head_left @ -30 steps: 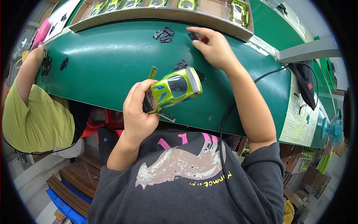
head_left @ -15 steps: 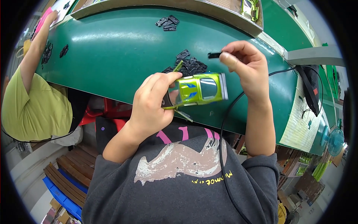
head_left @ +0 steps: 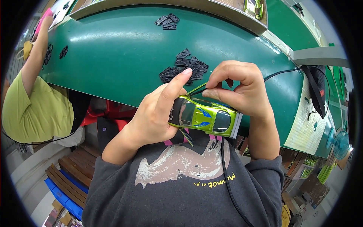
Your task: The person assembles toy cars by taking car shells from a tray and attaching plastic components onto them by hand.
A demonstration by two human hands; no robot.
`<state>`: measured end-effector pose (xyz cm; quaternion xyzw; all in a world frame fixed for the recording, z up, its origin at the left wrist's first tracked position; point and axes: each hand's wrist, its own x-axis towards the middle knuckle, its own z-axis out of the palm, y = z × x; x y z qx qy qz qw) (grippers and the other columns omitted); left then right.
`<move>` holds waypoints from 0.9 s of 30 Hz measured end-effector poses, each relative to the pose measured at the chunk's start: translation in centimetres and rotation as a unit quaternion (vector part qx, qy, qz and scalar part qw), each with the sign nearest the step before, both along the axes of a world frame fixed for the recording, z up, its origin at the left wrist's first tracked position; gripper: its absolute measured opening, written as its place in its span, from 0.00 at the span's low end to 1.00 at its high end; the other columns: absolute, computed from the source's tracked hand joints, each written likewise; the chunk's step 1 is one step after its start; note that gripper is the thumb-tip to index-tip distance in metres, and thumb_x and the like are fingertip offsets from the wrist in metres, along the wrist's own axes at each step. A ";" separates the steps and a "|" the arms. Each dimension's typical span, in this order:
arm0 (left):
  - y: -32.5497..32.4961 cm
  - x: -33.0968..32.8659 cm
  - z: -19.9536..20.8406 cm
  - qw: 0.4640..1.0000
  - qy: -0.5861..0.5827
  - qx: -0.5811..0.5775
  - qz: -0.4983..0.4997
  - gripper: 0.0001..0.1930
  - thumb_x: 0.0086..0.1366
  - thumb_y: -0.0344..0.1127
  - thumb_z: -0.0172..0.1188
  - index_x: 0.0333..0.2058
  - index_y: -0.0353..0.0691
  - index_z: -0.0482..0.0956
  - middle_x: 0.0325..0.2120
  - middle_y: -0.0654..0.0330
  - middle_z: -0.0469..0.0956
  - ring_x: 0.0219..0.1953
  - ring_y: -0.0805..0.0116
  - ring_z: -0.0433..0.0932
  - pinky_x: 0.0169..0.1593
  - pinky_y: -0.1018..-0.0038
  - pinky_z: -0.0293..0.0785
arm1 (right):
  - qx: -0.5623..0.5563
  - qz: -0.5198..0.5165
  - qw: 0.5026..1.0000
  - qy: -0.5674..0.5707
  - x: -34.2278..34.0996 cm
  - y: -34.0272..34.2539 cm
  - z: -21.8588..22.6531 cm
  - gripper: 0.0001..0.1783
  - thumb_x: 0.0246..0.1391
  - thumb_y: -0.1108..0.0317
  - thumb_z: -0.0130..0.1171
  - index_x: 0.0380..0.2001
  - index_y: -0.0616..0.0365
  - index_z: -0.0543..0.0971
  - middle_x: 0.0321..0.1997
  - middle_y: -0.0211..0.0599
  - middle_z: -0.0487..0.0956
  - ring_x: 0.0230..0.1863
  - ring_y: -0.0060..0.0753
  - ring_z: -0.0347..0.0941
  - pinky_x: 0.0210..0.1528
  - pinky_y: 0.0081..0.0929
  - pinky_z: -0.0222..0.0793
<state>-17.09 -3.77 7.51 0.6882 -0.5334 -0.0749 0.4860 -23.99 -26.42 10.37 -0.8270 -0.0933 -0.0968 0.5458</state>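
Over my lap, by the near table edge: one green toy car [head_left: 206, 119], two doors splayed open. Left hand [head_left: 157, 109] closed around its dark end, which is partly hidden; forefinger lifted clear. Right hand [head_left: 242, 89]: thumb and forefinger pinched nearly closed on a dark strip [head_left: 197, 92] against the far door [head_left: 198, 88]; whether they grip the door too, I cannot tell. Near door [head_left: 187, 137] juts towards my shirt [head_left: 162, 204]. That bears yellow lettering, the only writing I make out. On the green table [head_left: 113, 56], four heaps of black parts: a large one [head_left: 185, 68] just beyond my hands, three smaller. Pieces overlap, defying a count. Cardboard tray [head_left: 189, 5] cut off above; one green car [head_left: 252, 8] shows, cropped. At left, one co-worker's arm [head_left: 36, 58].
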 end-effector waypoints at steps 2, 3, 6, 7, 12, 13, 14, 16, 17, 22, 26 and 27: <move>0.1 0.0 0.1 1.000 0.000 0.004 0.000 0.50 0.37 0.16 0.64 0.64 0.31 0.56 0.56 0.46 0.71 0.38 0.50 0.78 0.41 0.63 0.76 | -0.009 -0.015 1.000 0.001 0.0 0.1 0.0 0.07 0.40 0.75 0.73 0.24 0.57 0.82 0.23 0.29 0.80 0.24 0.24 0.74 0.24 0.22 0.63; 0.1 0.0 0.1 1.000 0.000 0.008 0.000 0.50 0.37 0.17 0.64 0.64 0.30 0.56 0.57 0.46 0.70 0.38 0.50 0.78 0.42 0.63 0.76 | -0.012 -0.014 1.000 -0.011 0.0 0.2 -0.2 0.07 0.39 0.74 0.73 0.24 0.56 0.82 0.23 0.29 0.80 0.24 0.24 0.74 0.23 0.22 0.62; 0.0 0.1 0.2 1.000 -0.002 0.006 -0.007 0.49 0.38 0.17 0.65 0.64 0.30 0.57 0.57 0.46 0.70 0.38 0.50 0.79 0.42 0.62 0.76 | -0.021 -0.010 0.999 -0.024 -0.1 0.2 -0.1 0.08 0.39 0.74 0.73 0.23 0.56 0.82 0.23 0.29 0.79 0.23 0.24 0.74 0.22 0.22 0.61; 0.0 0.0 0.3 1.000 -0.002 0.006 -0.007 0.49 0.38 0.17 0.65 0.64 0.30 0.57 0.57 0.46 0.70 0.38 0.50 0.79 0.42 0.62 0.76 | -0.026 -0.008 0.999 -0.025 -0.1 0.2 -0.1 0.08 0.38 0.74 0.73 0.23 0.56 0.82 0.23 0.29 0.79 0.23 0.24 0.74 0.21 0.22 0.61; -0.2 -0.1 0.3 0.999 0.000 -0.020 -0.028 0.42 0.43 0.19 0.66 0.60 0.32 0.61 0.47 0.47 0.75 0.34 0.49 0.78 0.38 0.61 0.75 | -0.038 -0.007 0.998 -0.043 -0.2 0.3 0.1 0.10 0.35 0.77 0.75 0.21 0.57 0.81 0.21 0.28 0.78 0.21 0.20 0.71 0.20 0.19 0.57; -0.1 0.1 0.4 0.999 0.000 -0.020 -0.028 0.42 0.43 0.19 0.66 0.60 0.32 0.61 0.47 0.47 0.75 0.34 0.49 0.78 0.38 0.61 0.75 | -0.039 -0.006 0.998 -0.038 -0.2 0.3 0.3 0.10 0.35 0.76 0.75 0.22 0.57 0.81 0.21 0.28 0.78 0.21 0.20 0.71 0.20 0.19 0.58; -0.1 0.4 0.4 0.998 -0.001 -0.022 -0.054 0.40 0.43 0.19 0.66 0.58 0.33 0.63 0.43 0.48 0.76 0.33 0.50 0.77 0.37 0.61 0.74 | -0.039 -0.006 0.998 -0.038 -0.3 0.5 0.4 0.10 0.35 0.76 0.75 0.22 0.57 0.81 0.21 0.28 0.78 0.21 0.20 0.71 0.20 0.19 0.58; 0.0 0.5 0.3 0.997 -0.002 -0.024 -0.080 0.37 0.44 0.20 0.66 0.56 0.34 0.64 0.39 0.49 0.77 0.32 0.50 0.77 0.36 0.61 0.74 | -0.022 -0.032 0.999 0.010 -0.5 0.8 0.4 0.09 0.38 0.74 0.73 0.25 0.57 0.81 0.24 0.31 0.79 0.23 0.25 0.74 0.24 0.22 0.67; 0.0 0.1 0.1 0.998 0.021 -0.033 -0.056 0.36 0.44 0.20 0.67 0.55 0.35 0.65 0.38 0.49 0.77 0.32 0.50 0.77 0.36 0.61 0.74 | -0.022 -0.032 0.999 0.011 -0.4 0.8 0.4 0.09 0.38 0.74 0.73 0.25 0.57 0.81 0.24 0.31 0.79 0.23 0.25 0.74 0.24 0.22 0.67; -0.2 0.2 0.3 0.995 0.050 -0.072 -0.040 0.32 0.41 0.20 0.66 0.50 0.37 0.69 0.36 0.50 0.76 0.32 0.51 0.77 0.35 0.63 0.75 | 0.003 0.026 1.000 0.002 -0.2 0.4 -0.2 0.10 0.41 0.74 0.72 0.29 0.59 0.83 0.27 0.35 0.81 0.26 0.28 0.77 0.27 0.24 0.71; -0.3 0.5 1.3 0.997 0.002 -0.028 -0.070 0.30 0.34 0.22 0.65 0.43 0.36 0.73 0.34 0.52 0.76 0.32 0.51 0.78 0.34 0.64 0.75 | 0.027 0.026 0.999 0.017 -0.4 0.7 0.0 0.10 0.41 0.77 0.71 0.31 0.62 0.84 0.28 0.37 0.82 0.30 0.29 0.78 0.31 0.22 0.71; -0.3 0.8 1.4 0.997 -0.012 -0.011 -0.075 0.29 0.33 0.24 0.66 0.42 0.36 0.74 0.34 0.52 0.76 0.31 0.52 0.78 0.34 0.65 0.75 | 0.027 0.026 0.999 0.017 -0.4 0.7 -0.1 0.10 0.41 0.77 0.71 0.31 0.62 0.84 0.28 0.37 0.82 0.30 0.29 0.78 0.31 0.22 0.71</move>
